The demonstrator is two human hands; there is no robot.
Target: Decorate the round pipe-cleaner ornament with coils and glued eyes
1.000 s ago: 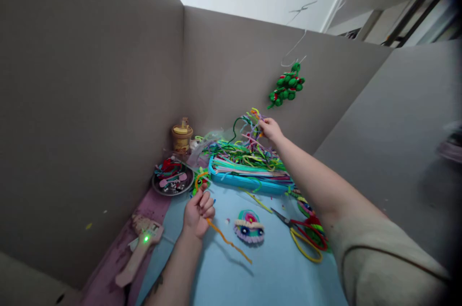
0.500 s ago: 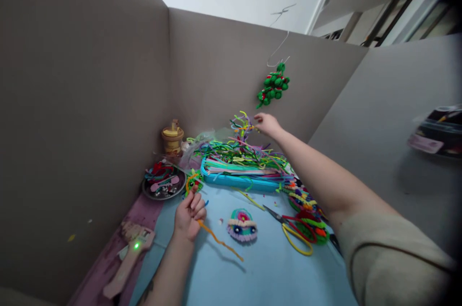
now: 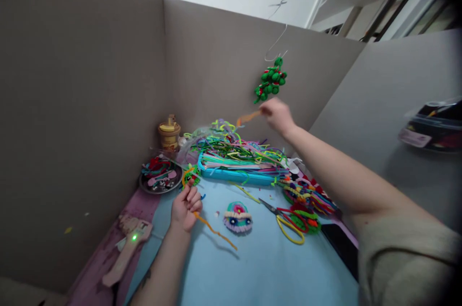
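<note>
L hand [image 3: 186, 207]: clenched round long orange fuzzy pipe cleaner [image 3: 216, 234], tail on blue mat [image 3: 270, 267].
R hand [image 3: 277, 114]: pinching second orange pipe cleaner [image 3: 248, 117] (blurred, prob. one stem) above blue plastic tray [image 3: 234, 177].
Progress: round multicolour fuzzy piece [image 3: 237, 214] lies finished; both held stems mostly unshaped.

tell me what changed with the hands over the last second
The right hand rose out of the pile of pipe cleaners. It now pinches an orange pipe cleaner, pulled up clear of the pile. The left hand stayed low over the blue mat, still gripping its wavy orange stem. The scissors lie as before.
</note>
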